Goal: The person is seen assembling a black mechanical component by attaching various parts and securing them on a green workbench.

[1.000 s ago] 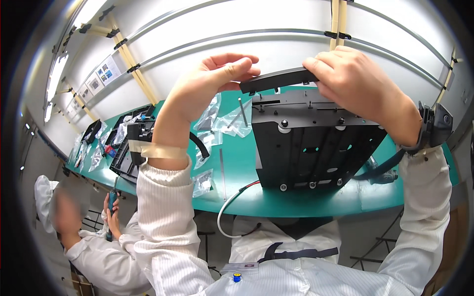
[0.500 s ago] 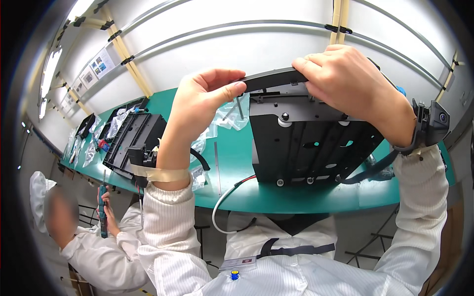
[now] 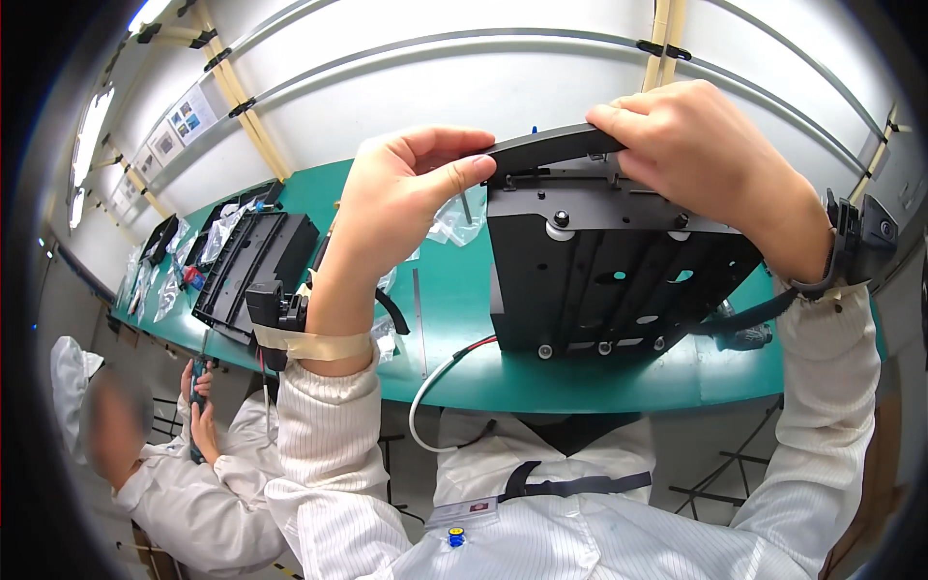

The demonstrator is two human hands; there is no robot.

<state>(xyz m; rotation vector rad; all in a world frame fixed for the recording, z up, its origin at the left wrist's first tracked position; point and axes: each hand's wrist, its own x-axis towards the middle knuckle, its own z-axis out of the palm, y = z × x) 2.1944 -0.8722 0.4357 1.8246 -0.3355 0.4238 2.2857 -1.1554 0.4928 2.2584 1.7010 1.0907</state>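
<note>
A narrow black strip-shaped panel (image 3: 553, 147) spans both hands over the far upper edge of a black metal box (image 3: 580, 280). My left hand (image 3: 411, 184) pinches its left end between thumb and fingers. Around the strip's right end closes my right hand (image 3: 691, 145), the thumb hidden from sight. The strip lies just above the box's rear edge; whether it touches all along cannot be made out. Round holes, slots and several screw heads or round feet mark the side of the box facing me. From its lower left runs a white cable (image 3: 418, 411) with red and black ends.
The box stands on a green-topped table (image 3: 454, 309). Clear plastic bags (image 3: 456, 224) and a thin metal strip (image 3: 420, 324) lie left of it. Farther left are another black chassis (image 3: 256, 271) and black trays. A co-worker (image 3: 208, 512) sits there holding a power screwdriver (image 3: 198, 387).
Both my hands have shifted slightly right with the strip, still gripping its ends. The view has tilted a little. The co-worker's screwdriver now sits lower in their hands.
</note>
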